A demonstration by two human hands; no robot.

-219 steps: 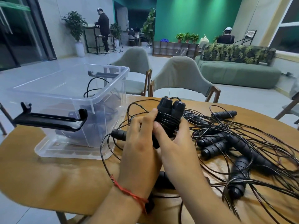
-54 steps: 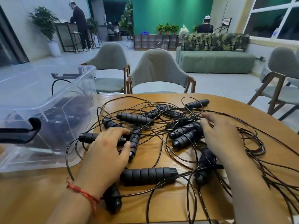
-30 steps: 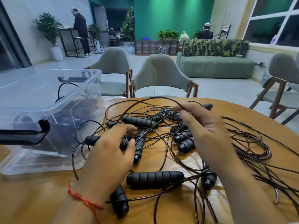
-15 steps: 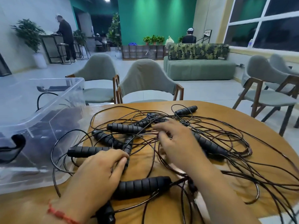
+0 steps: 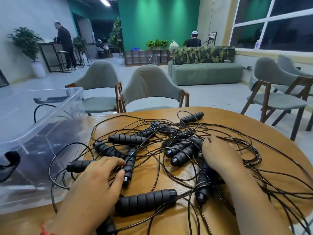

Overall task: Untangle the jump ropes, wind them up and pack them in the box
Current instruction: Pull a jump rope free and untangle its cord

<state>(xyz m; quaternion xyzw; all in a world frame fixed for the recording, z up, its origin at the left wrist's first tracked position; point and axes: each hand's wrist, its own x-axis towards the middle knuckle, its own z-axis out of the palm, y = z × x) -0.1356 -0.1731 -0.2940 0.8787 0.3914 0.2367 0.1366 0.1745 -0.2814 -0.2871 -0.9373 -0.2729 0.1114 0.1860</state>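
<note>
Palms face down on the jump ropes (image 5: 128, 139): left hand (image 5: 94, 184) loosely spread, right hand (image 5: 220, 155) grip unclear.

I see black ribbed jump ropes (image 5: 145, 200) on the tan wood-grain table (image 5: 227, 118), a clear box (image 5: 50, 123), a red wrist string (image 5: 44, 230).

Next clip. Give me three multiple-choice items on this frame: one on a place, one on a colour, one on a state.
1. Where does the clear box stand? A left of the jump ropes B right of them C on a chair
2. The handles are: A red B black C white
3. The ropes on the table lie: A wound B boxed C tangled

Key: A, the box is at the table's left edge; B, every handle in view is black; C, they cross in loose loops.
</note>
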